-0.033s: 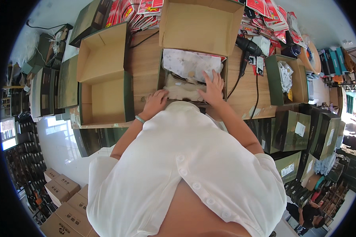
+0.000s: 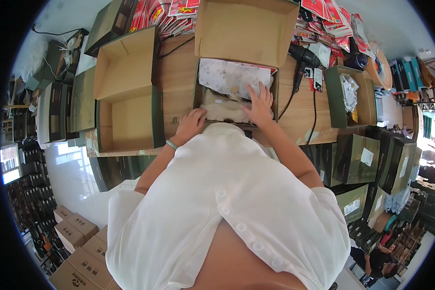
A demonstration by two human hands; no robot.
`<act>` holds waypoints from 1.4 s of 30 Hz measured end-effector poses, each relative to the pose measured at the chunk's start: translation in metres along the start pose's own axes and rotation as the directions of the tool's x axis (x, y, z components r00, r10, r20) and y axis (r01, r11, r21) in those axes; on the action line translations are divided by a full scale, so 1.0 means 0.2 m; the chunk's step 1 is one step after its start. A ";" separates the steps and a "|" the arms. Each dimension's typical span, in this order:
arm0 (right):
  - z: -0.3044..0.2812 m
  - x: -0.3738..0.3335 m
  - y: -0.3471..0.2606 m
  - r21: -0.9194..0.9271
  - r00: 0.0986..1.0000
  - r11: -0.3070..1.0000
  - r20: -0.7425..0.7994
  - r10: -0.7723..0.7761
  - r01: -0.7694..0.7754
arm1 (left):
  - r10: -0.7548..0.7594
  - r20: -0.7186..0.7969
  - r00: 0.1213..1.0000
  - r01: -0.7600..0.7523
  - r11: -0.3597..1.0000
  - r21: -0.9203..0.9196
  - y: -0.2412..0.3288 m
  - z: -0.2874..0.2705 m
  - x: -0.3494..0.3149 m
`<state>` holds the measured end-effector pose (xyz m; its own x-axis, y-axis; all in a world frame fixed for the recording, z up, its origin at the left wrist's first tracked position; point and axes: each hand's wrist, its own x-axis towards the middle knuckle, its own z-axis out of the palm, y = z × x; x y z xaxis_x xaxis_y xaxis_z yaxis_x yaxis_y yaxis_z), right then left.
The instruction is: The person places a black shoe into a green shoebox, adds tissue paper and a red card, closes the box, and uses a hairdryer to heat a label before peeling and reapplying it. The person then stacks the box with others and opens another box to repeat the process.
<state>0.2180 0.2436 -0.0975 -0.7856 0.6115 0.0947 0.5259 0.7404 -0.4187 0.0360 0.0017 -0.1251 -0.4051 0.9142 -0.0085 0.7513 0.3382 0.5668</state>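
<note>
An open cardboard box, green outside and tan inside, lies in front of me with its lid folded back. White spotted tissue paper covers the far part of its inside. Nearer to me are beige, crumpled-looking contents, whose kind I cannot make out. My right hand is inside the right part of the box, fingers spread over the paper and the beige contents. At the near left corner, my left hand rests with its fingers over the box edge. The near rim is partly hidden by my shirt.
A second open box stands on the wooden table to the left. On the right are a black hair dryer with its cord and a green box holding crumpled white paper. Red printed packets are heaped along the back.
</note>
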 end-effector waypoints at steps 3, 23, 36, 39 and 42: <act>0.06 0.07 -0.02 -0.075 0.988 0.997 -0.153 -0.002 -0.010 | -0.020 0.012 1.000 0.021 1.000 -0.014 -0.02 0.02 0.01; 0.07 -0.05 -0.09 -0.117 0.909 0.963 0.374 -0.186 0.245 | -0.036 0.070 0.997 0.045 0.991 -0.127 0.01 -0.07 -0.06; 0.00 -0.34 -0.09 0.108 0.962 0.977 0.181 -0.204 0.186 | -0.131 -0.069 0.989 0.135 0.990 0.044 0.11 -0.04 -0.13; 0.03 -0.28 -0.08 0.165 0.977 0.982 0.175 -0.120 0.091 | -0.217 -0.048 0.975 0.218 0.976 0.009 0.15 -0.07 -0.09; 0.03 -0.25 -0.08 0.181 0.980 0.979 0.158 -0.118 0.089 | -0.281 -0.008 0.960 0.281 0.960 -0.010 0.18 -0.11 -0.04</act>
<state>0.2472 0.1988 -0.1017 -0.8836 0.4682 -0.0001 0.3862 0.7289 -0.5653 0.0550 0.0008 -0.0874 -0.6042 0.7804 -0.1610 0.6019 0.5794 0.5496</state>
